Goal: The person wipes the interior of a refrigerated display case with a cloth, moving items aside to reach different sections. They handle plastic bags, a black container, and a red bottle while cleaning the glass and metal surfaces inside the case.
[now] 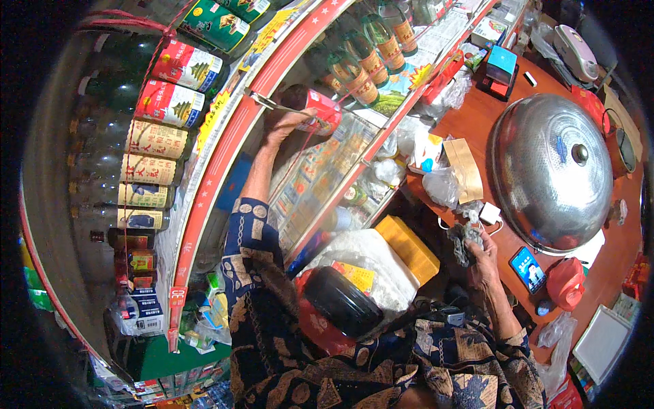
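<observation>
On the left, my left hand reaches into the shelf and grips a dark bottle with a red label. A pinkish string crosses in front of that bottle. Several green glass bottles with orange labels stand just beyond it on the same shelf. My right hand is over the edge of a reddish-brown table, its fingers closed on a crumpled grey rag. Close by that hand are a white charger with its cable and a smartphone with a lit screen.
A large domed metal lid covers much of the reddish-brown table. Plastic bags and a red bag lie around it. Labelled bottles line the left shelf, behind a red shelf edge. A yellow box sits below.
</observation>
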